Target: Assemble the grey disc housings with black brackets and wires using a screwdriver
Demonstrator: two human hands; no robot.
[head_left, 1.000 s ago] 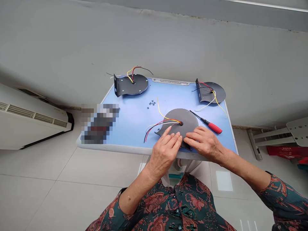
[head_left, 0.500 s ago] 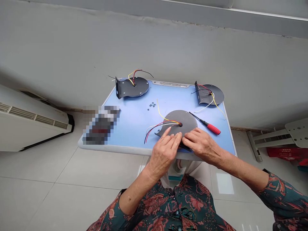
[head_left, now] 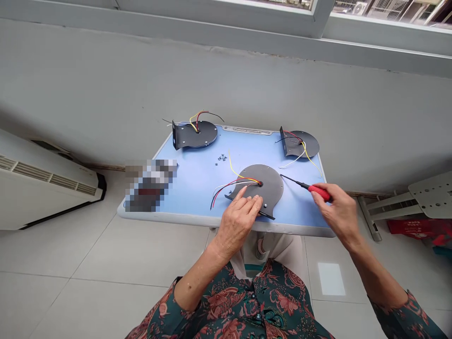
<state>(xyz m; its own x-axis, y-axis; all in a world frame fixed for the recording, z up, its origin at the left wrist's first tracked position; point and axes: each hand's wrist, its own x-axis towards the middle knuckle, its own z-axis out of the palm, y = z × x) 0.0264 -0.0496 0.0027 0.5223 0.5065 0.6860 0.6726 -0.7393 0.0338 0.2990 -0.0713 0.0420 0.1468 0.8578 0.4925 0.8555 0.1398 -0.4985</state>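
Observation:
A dark grey round plate with a bent edge (head_left: 270, 188) lies near the front of the blue table, with red, black, white and yellow wires (head_left: 233, 181) coming out of its centre hole. My left hand (head_left: 240, 214) rests on the plate's near left part, its fingers holding the plate down and the index finger stretched beside the wires. A screw (head_left: 265, 205) shows in the plate near its front edge. My right hand (head_left: 337, 209) grips the red handle of a screwdriver (head_left: 319, 192), whose tip points left at the plate's right rim.
Two similar plates with wires stand at the back left (head_left: 203, 136) and back right (head_left: 307, 141) of the blue table (head_left: 197, 188). Several small screws (head_left: 221, 157) lie mid-table. A blurred item (head_left: 150, 188) is at the left. A wall and window are behind.
My right hand has left the plate, moved right and taken hold of the screwdriver. A screw now shows at the plate's front. My left hand has stayed on the plate. The view has tilted up slightly.

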